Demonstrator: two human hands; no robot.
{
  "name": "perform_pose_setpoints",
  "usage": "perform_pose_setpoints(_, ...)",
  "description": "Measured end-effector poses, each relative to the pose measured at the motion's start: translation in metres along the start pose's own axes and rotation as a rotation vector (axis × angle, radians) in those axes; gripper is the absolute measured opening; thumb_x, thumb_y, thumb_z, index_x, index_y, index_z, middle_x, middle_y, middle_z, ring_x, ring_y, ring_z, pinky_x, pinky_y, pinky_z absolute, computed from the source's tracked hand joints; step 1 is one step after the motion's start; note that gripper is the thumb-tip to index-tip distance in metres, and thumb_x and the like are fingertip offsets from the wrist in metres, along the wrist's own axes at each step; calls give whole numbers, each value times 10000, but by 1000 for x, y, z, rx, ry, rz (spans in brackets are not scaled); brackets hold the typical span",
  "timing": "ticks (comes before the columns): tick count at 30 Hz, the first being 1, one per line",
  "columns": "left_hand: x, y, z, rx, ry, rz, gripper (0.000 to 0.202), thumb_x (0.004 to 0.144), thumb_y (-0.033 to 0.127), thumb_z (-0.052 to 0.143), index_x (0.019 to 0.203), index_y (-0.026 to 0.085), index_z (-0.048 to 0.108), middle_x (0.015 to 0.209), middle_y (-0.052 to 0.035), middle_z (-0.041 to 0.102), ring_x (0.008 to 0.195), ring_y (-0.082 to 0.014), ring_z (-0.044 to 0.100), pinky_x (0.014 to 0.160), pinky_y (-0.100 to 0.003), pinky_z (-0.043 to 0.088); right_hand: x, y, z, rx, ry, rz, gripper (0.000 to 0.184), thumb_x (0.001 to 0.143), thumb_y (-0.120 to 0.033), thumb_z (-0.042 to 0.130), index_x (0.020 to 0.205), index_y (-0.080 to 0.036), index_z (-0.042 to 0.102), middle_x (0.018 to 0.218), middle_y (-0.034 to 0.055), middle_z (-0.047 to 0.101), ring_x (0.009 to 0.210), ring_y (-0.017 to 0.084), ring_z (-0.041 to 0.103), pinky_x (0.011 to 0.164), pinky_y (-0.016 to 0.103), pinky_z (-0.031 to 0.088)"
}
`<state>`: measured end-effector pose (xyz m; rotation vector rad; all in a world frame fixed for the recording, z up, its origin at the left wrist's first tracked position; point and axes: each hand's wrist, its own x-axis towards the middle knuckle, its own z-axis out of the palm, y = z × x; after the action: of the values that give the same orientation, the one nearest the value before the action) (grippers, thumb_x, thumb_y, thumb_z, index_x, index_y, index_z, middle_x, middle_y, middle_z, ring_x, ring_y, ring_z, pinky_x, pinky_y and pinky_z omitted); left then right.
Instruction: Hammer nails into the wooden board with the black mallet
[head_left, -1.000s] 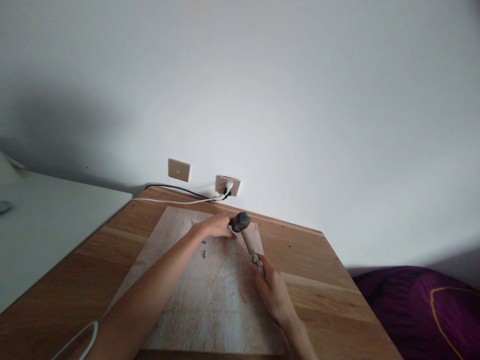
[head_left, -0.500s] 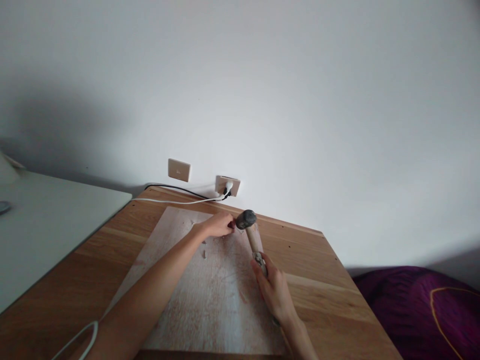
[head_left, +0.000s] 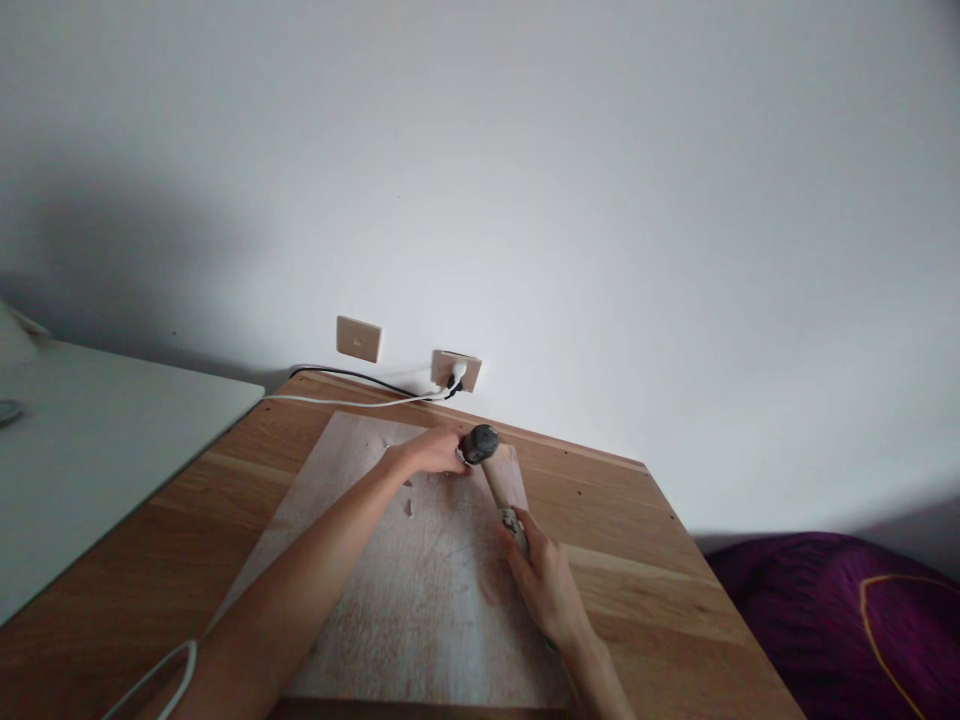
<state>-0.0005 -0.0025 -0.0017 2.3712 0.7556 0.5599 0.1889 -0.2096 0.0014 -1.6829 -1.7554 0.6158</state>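
My right hand [head_left: 551,585] is closed round the worn handle of a hammer [head_left: 480,444], whose dark, blocky head points away from me. The hammer head is right at the fingertips of my left hand [head_left: 439,452]. Those left fingers are closed in a pinch low over the pale, scuffed board [head_left: 420,610], and the head partly covers them. Whatever they pinch is hidden. A small metal piece, perhaps a nail [head_left: 410,508], stands on the board nearer to me. Another small shiny piece [head_left: 386,446] shows behind my left wrist.
Under the board is a wooden tabletop [head_left: 637,570] that reaches the wall. Black and white cables [head_left: 352,403] run along its back edge to a wall socket [head_left: 469,370]. A white surface [head_left: 112,440] adjoins at left. Purple fabric [head_left: 810,620] lies at right.
The hammer head has moved a little left and down, onto the fingertips of my left hand. My right hand shifted slightly with it. The left hand has stayed in place.
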Motion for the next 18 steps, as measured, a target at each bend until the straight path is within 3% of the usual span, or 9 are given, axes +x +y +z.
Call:
perform_pose_setpoints(5,1,6,-2,60,-48,-109,50,789,187,689,821,149,697,792,-25,692,730,-161,606,653,-244,359,1,3,0,17,68,21,456,1023,-547,420,1179,-177,637,871,61,721,785,215,703,687,237,472)
perform_pose_setpoints(10,2,3,1,71,-37,-65,104,767,147,632,663,142,632,662,-18,635,648,-143,580,610,-255,321,4,7,2,23,73,37,467,1013,-535,417,1171,-161,649,885,80,737,803,231,723,694,249,489)
perform_pose_setpoints(18,3,0,0,37,-52,-64,100,767,136,634,670,136,656,657,-15,647,634,-134,579,600,-251,306,6,8,3,33,87,19,460,1000,-525,428,1131,-155,668,892,90,748,824,240,730,696,259,500)
